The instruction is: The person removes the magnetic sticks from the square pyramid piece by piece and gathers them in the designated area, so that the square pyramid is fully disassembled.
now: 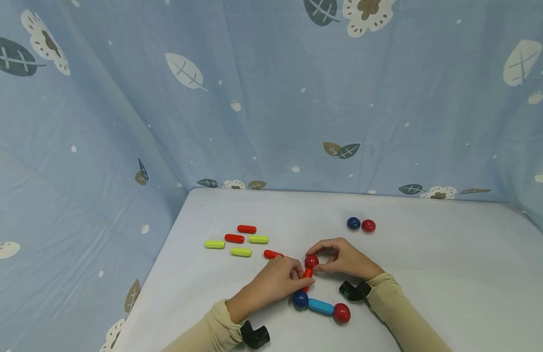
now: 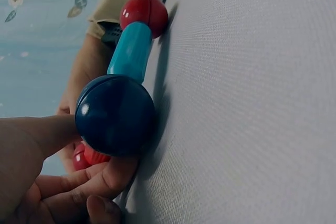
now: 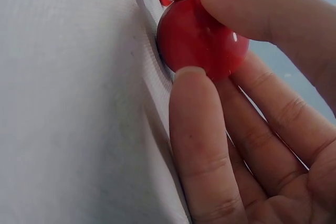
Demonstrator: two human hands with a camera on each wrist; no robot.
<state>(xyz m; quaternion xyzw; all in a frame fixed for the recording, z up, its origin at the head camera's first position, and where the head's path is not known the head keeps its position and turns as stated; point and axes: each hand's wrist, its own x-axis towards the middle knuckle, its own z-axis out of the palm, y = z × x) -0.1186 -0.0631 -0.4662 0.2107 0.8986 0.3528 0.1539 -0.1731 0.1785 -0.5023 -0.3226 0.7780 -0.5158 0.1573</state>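
Observation:
My left hand [image 1: 278, 279] pinches a red rod [image 1: 307, 276] between thumb and fingers. At the rod's far end a dark red ball [image 1: 311, 261] is gripped by my right hand [image 1: 345, 259], its thumb and fingertips round the ball in the right wrist view. The rod's near end meets a dark blue ball [image 1: 300, 299]. From that ball a light blue rod [image 1: 321, 306] runs right to another red ball [image 1: 341, 313]. In the left wrist view the blue ball [image 2: 115, 115] stands large in front of my left fingers and hides most of the red rod.
Beyond my right hand lie a loose blue ball [image 1: 353, 223] and a red ball [image 1: 368, 225]. To the left are several red rods [image 1: 234, 238] and yellow-green rods [image 1: 241, 252]; one red rod [image 1: 273, 254] is close to my left hand. A patterned blue curtain [image 1: 271, 98] hangs behind the white table [image 1: 452, 254].

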